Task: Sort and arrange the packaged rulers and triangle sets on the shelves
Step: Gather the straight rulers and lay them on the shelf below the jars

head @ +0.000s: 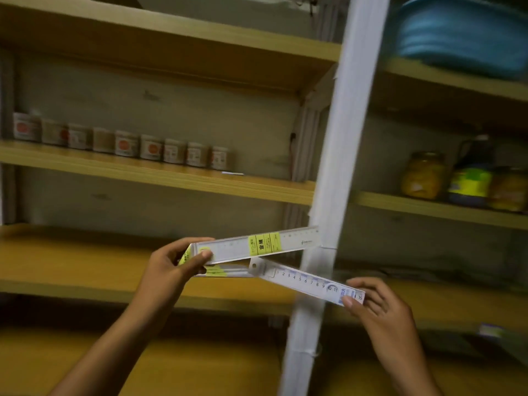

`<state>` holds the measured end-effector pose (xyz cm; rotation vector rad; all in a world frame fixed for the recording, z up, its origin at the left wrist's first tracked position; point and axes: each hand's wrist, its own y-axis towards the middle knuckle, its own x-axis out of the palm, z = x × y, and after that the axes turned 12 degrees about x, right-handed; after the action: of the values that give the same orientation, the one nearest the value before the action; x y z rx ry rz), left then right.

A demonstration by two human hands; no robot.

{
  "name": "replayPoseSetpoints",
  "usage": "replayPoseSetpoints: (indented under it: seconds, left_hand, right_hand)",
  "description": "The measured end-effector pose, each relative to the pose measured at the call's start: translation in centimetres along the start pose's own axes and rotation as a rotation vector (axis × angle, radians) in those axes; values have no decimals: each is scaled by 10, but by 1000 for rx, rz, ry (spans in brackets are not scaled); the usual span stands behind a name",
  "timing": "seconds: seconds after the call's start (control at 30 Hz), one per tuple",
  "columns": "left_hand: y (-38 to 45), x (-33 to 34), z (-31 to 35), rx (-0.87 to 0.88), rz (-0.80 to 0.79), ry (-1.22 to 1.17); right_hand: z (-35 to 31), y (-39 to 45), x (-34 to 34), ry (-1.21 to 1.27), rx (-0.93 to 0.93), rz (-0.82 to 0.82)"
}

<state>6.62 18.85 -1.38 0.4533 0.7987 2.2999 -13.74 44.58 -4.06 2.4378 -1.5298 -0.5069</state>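
Yellow-labelled ruler [257,245]: clear packaged ruler, raised slightly at its far end, topmost of a small stack.
Numbered ruler [310,282]: white packaged ruler with blue end label, slanting down rightward, its hang-tab end beneath the first.

The scene is dim and warm-toned, with muted colours and no light source in view. Deep shadow sits under each wooden shelf [160,178] board and across the bottom of the view. Motion blur smears the row of small jars [123,142], the white upright post [340,155] and the blue item [463,32] at top right. The printed numbers on the lower packaged ruler [308,281] stay legible. Wide-angle distortion tilts the shelves and leans the post.
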Motion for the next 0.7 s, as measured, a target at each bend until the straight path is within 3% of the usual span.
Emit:
replayPoseSetpoints:
  seconds: [0.37, 0.7]
  left_hand:
    - [-61, 193, 23, 26, -116, 4]
    - [-45, 283, -23, -50, -79, -20]
  right_hand:
    - [23, -32, -189, 9, 112, 125]
    - [56, 20, -248, -31, 121, 130]
